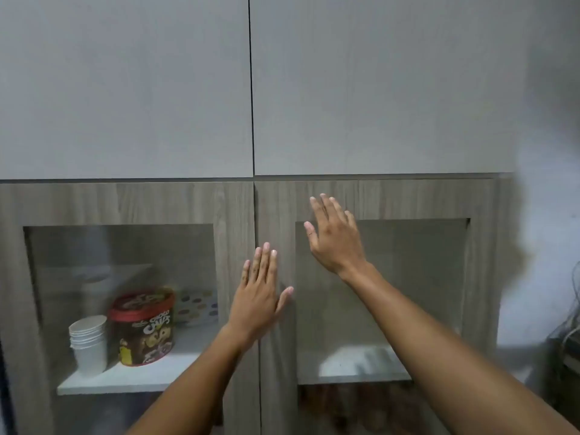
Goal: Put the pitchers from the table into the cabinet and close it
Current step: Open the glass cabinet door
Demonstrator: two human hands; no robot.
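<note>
Before a grey-brown wood cabinet with glass-paned doors (pixel 276 202), I press my flat, empty left hand (pixel 259 296) and right hand (pixel 334 237) evenly beside the centre seam; no pitchers show behind the panes.

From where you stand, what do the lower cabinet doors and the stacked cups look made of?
Lower cabinet doors: wood or wood-look laminate, matte, with grey-brown grain lines, framing see-through panes, probably glass. Stacked cups: likely paper, plain white and matte; plastic cannot be ruled out.
</note>
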